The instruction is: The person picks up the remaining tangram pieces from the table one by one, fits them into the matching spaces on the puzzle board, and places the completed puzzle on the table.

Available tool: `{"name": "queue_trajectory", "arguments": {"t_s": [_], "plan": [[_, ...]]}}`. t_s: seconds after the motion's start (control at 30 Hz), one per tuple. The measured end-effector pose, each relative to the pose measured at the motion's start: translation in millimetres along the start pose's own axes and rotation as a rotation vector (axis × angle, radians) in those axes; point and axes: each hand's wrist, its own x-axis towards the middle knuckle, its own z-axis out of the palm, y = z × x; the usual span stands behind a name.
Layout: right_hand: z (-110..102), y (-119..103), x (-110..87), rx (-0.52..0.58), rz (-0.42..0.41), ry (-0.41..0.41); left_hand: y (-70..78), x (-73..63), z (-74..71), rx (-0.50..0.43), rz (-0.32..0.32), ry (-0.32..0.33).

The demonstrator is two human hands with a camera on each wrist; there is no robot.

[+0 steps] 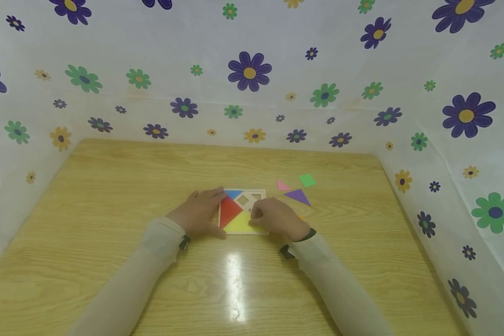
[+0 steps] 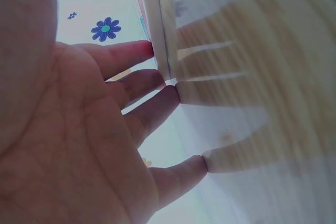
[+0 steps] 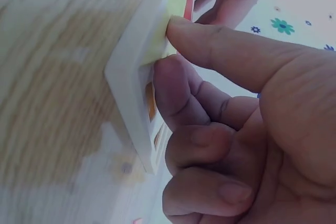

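A white-framed tangram board (image 1: 263, 192) lies on the table, holding a blue piece (image 1: 233, 193), a red triangle (image 1: 229, 213) and a yellow triangle (image 1: 237, 225); a few recesses at its right show bare. My left hand (image 1: 199, 213) rests at the board's left side, fingers fairly straight, fingertips against its edge in the left wrist view. Over the right part, my right hand (image 1: 278, 217) has its thumb on the yellow triangle and the index fingertip at that piece's edge. Its other fingers are curled in the right wrist view.
Right of the board lie a pink triangle (image 1: 282, 185), a green piece (image 1: 307, 180) and a purple triangle (image 1: 299, 196). An orange piece (image 1: 302, 218) peeks out behind the right hand. A flower-printed cloth (image 1: 210, 93) surrounds the wooden table (image 1: 122, 186) at the back and sides.
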Motion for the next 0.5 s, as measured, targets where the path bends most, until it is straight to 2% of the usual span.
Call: {"name": "queue_trajectory", "arguments": {"t_s": [0.17, 0.33, 0.5], "plan": [[1.5, -0.9, 0.4, 0.014, 0.001, 0.002, -0.9, 2.0, 1.2, 0.009, -0.006, -0.005], [-0.8, 6.1, 0.7, 0.037, -0.058, -0.005, -1.9, 2.9, 1.5, -0.002, 0.002, -0.003], [-18.4, 17.1, -5.5, 0.116, -0.087, 0.045, -3.6, 4.2, 3.7, 0.001, -0.006, -0.006]]}}
